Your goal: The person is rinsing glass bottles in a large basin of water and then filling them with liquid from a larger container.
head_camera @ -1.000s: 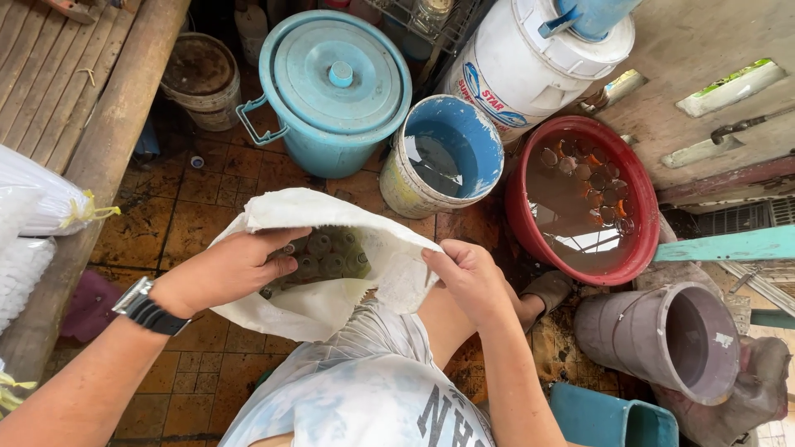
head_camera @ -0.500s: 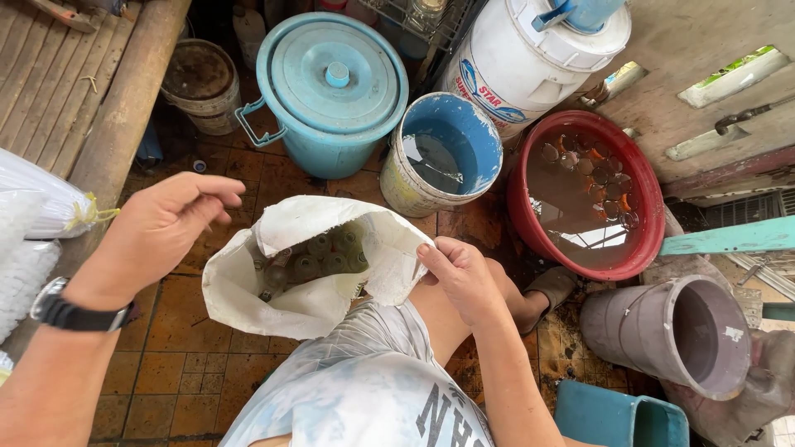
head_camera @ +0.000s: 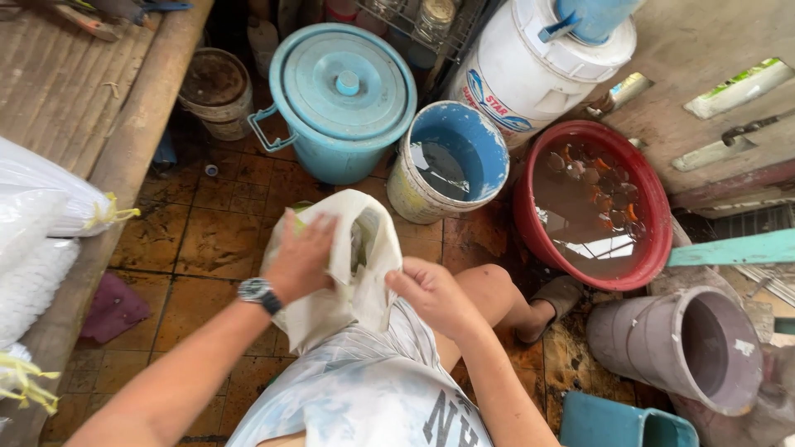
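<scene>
A white sack (head_camera: 358,273) rests on my lap, its mouth now squeezed narrow with only a sliver of greenish contents showing. My left hand (head_camera: 302,257), a watch on its wrist, presses down on the sack's left side and grips the cloth. On the right, my right hand (head_camera: 431,294) pinches the sack's edge near my knee. Both hands are closed on the fabric.
On the tiled floor ahead stand a lidded teal bucket (head_camera: 339,95), a blue pail (head_camera: 451,161) of water, a red basin (head_camera: 596,203) of murky water with things soaking, and a white drum (head_camera: 538,70). A grey pail (head_camera: 687,348) lies right; white bags (head_camera: 37,240) sit on the wooden bench.
My left hand let go of the sack, rose to the left, then came back down onto it. The sack's wide mouth has been gathered nearly closed.
</scene>
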